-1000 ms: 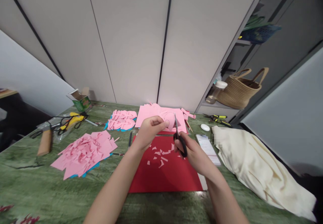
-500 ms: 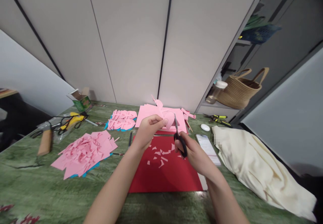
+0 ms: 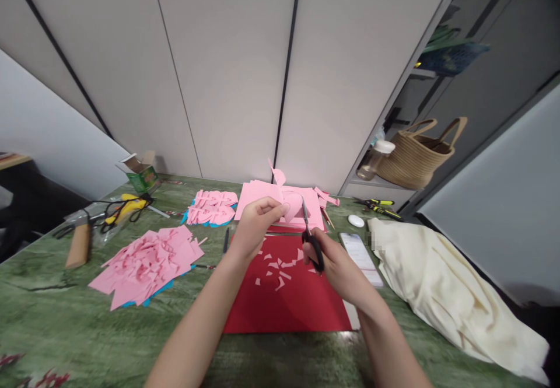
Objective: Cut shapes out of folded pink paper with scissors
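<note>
My left hand [image 3: 261, 219] pinches a piece of pink paper [image 3: 294, 206] between thumb and fingers, held up above the table. A curled flap of the paper sticks up at its upper left. My right hand [image 3: 326, 259] has its fingers in the black handles of a pair of scissors [image 3: 312, 247], whose blades point away from me at the right edge of the pink paper. Beneath both hands lies a red sheet [image 3: 284, 312] scattered with small pink scraps [image 3: 275, 266]. A stack of pink sheets [image 3: 254, 192] lies behind the held piece.
Left are a heap of pink paper scraps [image 3: 149, 262], pink cut-outs [image 3: 212, 207], a yellow-handled tool [image 3: 129, 207] and a green box [image 3: 140, 175]. Right are a phone [image 3: 361, 258], a white mouse [image 3: 356, 220], pliers [image 3: 378, 206] and cream cloth [image 3: 441, 283]. Cabinet panels [image 3: 227, 73] stand behind.
The pink paper and its curled flap have shifted slightly, the flap moving to the right. My left hand has moved very little, and the scissors stay at the paper's right edge.
</note>
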Action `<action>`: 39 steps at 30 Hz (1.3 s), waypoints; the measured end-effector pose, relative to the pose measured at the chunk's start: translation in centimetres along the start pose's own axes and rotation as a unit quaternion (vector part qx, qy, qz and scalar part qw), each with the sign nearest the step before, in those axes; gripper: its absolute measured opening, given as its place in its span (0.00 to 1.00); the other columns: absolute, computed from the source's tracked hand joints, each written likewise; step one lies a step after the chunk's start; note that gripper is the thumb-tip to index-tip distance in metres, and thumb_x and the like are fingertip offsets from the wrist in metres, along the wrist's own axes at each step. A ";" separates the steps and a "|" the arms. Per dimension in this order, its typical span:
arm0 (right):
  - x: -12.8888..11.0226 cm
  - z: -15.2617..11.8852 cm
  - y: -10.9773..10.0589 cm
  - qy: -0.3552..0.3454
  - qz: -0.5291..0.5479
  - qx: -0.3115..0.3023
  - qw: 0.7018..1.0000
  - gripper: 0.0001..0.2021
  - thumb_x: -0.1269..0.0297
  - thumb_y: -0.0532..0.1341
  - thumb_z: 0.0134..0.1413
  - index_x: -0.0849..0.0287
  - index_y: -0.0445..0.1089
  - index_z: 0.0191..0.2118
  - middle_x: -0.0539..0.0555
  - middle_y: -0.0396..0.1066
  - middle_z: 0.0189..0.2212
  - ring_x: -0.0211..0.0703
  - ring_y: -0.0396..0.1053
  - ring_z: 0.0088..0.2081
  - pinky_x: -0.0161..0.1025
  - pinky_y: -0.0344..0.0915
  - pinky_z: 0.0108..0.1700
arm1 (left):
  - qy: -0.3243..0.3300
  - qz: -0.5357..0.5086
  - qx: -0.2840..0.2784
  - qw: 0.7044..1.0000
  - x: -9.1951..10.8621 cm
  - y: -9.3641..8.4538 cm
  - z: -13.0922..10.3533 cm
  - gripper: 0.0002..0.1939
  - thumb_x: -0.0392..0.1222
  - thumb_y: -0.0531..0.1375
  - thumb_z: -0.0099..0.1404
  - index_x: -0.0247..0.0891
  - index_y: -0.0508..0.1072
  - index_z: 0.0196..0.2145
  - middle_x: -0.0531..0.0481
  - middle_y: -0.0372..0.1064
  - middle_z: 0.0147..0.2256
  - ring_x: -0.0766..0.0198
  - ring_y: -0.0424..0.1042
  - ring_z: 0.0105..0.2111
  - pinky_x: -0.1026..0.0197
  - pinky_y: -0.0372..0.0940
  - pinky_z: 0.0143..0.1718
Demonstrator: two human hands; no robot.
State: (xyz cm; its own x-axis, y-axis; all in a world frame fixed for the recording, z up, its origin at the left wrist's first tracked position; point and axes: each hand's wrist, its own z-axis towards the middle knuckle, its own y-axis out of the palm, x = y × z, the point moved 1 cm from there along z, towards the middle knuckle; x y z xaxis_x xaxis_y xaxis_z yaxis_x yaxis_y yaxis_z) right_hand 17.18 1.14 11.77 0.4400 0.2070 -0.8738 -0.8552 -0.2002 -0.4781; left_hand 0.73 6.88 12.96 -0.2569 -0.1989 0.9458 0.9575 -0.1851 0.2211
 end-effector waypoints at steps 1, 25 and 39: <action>0.0 0.0 0.0 -0.001 0.001 0.001 1.000 0.10 0.57 0.51 0.60 0.56 0.57 0.30 0.46 0.63 0.23 0.37 0.60 0.25 0.33 0.56 0.27 | -0.001 -0.003 0.002 1.000 0.0 0.0 0.0 0.08 0.40 0.62 0.53 0.34 0.68 0.20 0.55 0.62 0.21 0.70 0.59 0.25 0.66 0.54 0.28; -0.2 -0.2 -0.4 0.024 0.020 -0.023 0.999 0.14 0.52 0.51 0.59 0.56 0.57 0.30 0.46 0.62 0.24 0.37 0.59 0.26 0.33 0.56 0.28 | 0.003 0.106 -0.010 0.994 0.6 -0.8 0.1 0.10 0.41 0.63 0.52 0.34 0.68 0.19 0.55 0.65 0.19 0.71 0.62 0.22 0.67 0.57 0.25; 0.0 -0.4 -0.5 0.013 -0.008 -0.022 1.000 0.15 0.50 0.49 0.60 0.56 0.57 0.30 0.46 0.62 0.24 0.36 0.58 0.26 0.34 0.54 0.28 | 0.005 0.108 -0.005 0.994 0.6 -0.8 0.0 0.09 0.41 0.63 0.52 0.34 0.69 0.20 0.56 0.65 0.20 0.72 0.62 0.22 0.68 0.57 0.26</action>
State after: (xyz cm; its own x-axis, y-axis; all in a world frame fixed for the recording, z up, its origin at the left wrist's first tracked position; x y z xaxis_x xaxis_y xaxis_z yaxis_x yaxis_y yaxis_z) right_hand 17.70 0.86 11.94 0.4608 0.1856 -0.8679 -0.8357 -0.2383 -0.4947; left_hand -0.16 6.95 13.34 -0.0469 -0.2448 0.9684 0.9891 -0.1472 0.0107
